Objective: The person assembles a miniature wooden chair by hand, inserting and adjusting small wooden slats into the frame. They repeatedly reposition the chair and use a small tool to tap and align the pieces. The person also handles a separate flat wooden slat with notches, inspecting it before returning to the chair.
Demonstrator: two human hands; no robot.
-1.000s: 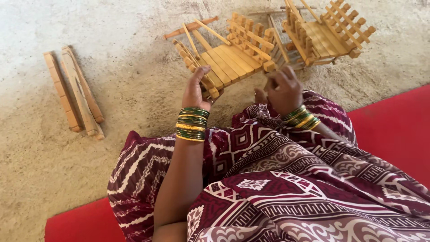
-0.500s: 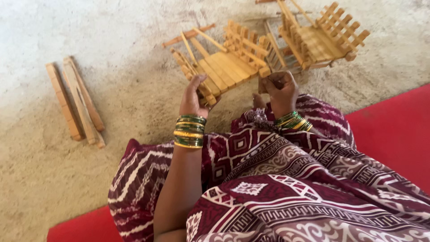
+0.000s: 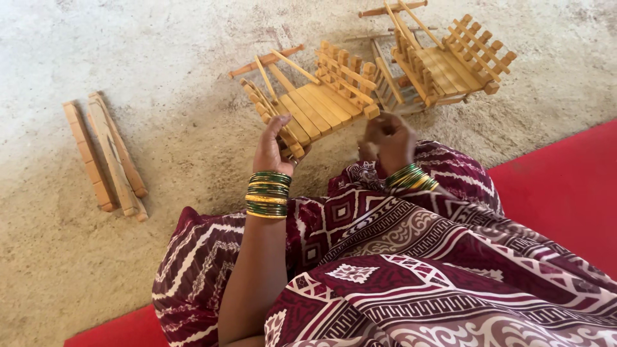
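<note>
the left hand (image 3: pixel 273 144) has its grip closed on the near left corner of a small slatted chair of pale yellow wooden sticks (image 3: pixel 308 103), thumb over the arm rail and fingers curled under it. that chair rests tilted on the sandy concrete floor (image 3: pixel 160 77), just beyond the knees, with a loose-looking long stick lying across its far side. the right hand (image 3: pixel 385 138) is curled shut just right of the chair's near right corner, close to the end of the back rail; whether it pinches a small piece or only touches the wood cannot be told, since the fingers hide it.

to do this step well, i judge the left hand should keep the frame steady against the floor so the slats do not rack, while the right works at one joint only, pushing along the line of the stick rather than across it. thin sticks like these would likely split under a sideways load.

counted: two slatted chairs, the held one and a second similar wooden chair (image 3: pixel 450 61) at the far right, near the first. three flat wooden strips (image 3: pixel 106 154) lie together on the floor at the far left, well apart from both hands. each wrist carries a stack of green and gold bangles (image 3: pixel 268 194). a red mat (image 3: pixel 565 193) lies on the right.
</note>
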